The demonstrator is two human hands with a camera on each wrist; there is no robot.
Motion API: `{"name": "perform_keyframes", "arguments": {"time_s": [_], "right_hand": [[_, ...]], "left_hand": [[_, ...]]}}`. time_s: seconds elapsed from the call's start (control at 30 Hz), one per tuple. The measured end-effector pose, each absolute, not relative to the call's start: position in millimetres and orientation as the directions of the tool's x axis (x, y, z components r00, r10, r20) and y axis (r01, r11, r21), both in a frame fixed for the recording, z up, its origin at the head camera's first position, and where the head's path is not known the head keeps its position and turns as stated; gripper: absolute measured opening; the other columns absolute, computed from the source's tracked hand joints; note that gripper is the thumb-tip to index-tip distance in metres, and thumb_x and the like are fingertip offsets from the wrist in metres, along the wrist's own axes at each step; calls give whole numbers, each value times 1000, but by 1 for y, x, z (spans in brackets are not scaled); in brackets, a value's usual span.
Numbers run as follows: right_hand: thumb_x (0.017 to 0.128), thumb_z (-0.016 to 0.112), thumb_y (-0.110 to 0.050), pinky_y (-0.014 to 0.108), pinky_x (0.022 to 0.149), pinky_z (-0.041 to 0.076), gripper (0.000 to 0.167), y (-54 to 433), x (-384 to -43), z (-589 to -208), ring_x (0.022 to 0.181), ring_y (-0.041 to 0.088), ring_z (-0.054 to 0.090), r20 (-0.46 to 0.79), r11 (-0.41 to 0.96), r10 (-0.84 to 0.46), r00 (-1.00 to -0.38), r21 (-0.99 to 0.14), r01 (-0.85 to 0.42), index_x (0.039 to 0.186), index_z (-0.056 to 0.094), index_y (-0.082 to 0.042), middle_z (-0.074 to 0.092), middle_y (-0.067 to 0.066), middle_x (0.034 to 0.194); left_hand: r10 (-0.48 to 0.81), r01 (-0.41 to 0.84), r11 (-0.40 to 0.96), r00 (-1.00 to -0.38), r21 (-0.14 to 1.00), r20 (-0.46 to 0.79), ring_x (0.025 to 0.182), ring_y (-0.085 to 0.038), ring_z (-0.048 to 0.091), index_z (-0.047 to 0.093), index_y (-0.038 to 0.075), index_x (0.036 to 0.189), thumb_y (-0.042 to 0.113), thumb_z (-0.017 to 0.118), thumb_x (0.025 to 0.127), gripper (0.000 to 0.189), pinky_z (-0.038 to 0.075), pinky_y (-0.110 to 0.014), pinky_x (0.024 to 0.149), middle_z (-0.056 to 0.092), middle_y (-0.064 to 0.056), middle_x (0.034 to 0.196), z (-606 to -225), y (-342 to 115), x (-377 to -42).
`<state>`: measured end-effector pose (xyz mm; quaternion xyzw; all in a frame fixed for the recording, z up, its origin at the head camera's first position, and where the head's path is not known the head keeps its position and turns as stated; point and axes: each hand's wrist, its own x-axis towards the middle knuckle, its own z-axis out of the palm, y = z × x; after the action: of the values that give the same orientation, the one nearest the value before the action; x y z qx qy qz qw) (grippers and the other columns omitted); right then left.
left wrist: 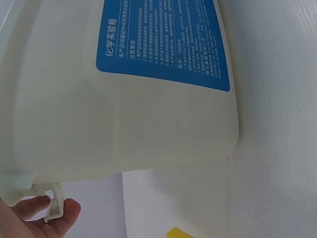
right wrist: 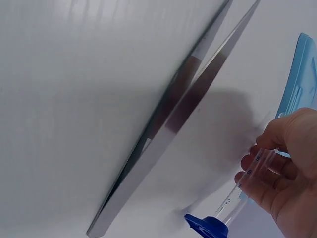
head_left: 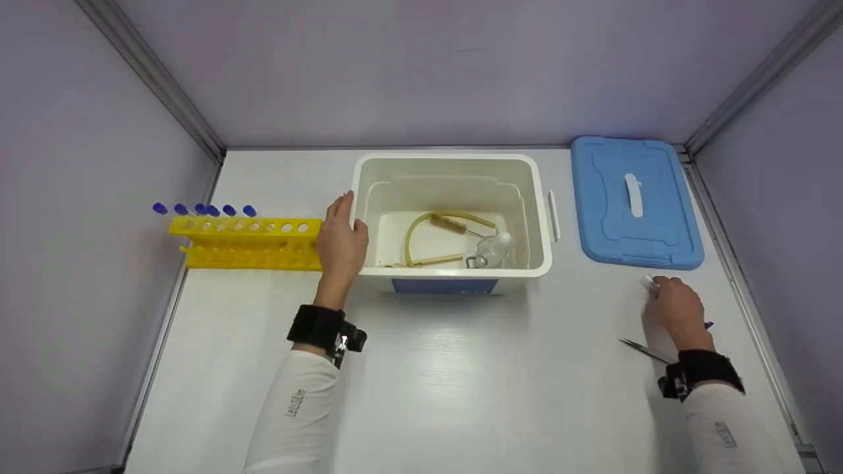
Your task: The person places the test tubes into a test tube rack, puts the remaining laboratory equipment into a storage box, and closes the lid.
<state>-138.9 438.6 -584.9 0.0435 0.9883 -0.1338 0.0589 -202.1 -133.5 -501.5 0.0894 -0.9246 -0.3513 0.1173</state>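
A white plastic storage box with a blue label stands open in the head view. My left hand is at its left side; in the left wrist view its fingers are around the box's white latch. Off to the right, my right hand grips a small clear graduated cylinder by its body, tilted, its blue base sticking out past the fingers. Metal tweezers lie on the table beside this hand.
The box contains a yellowish tube, a bristle brush and a glass vessel with a white cap. A yellow rack with several blue-capped tubes stands left. A blue lid lies right, near the wall.
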Motion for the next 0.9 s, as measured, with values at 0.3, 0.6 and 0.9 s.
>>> {"name": "perform_keyframes", "arguments": {"time_s": [0.3, 0.6, 0.9], "right_hand": [[93, 43, 1, 49, 62, 47, 38, 426, -139, -573, 67, 36, 54, -24, 937, 76, -997, -340, 80, 124, 56, 17, 60, 38, 97], [96, 52, -5, 32, 54, 42, 34, 402, -146, -542, 70, 38, 63, 120, 911, 77, -990, -412, 21, 123, 59, 15, 66, 35, 97], [99, 52, -12, 42, 71, 51, 36, 366, -150, -502, 88, 45, 66, 263, 853, 80, -961, -517, -70, 128, 61, 9, 67, 32, 103]], "left_hand": [[-251, -108, 741, -960, 663, 125, 132, -35, 55, 47, 13, 148, 15, 54, 98, 51, 51, -49, 103, 49, -15, 150, -502, -134, -203], [-252, -102, 746, -958, 658, 137, 130, -35, 57, 47, 13, 148, 14, 54, 98, 51, 51, -48, 102, 51, -15, 149, -500, -133, -202], [-245, -83, 742, -957, 665, 153, 121, -39, 61, 49, 12, 147, 12, 54, 97, 50, 56, -48, 89, 51, -17, 148, -501, -134, -202]]}}
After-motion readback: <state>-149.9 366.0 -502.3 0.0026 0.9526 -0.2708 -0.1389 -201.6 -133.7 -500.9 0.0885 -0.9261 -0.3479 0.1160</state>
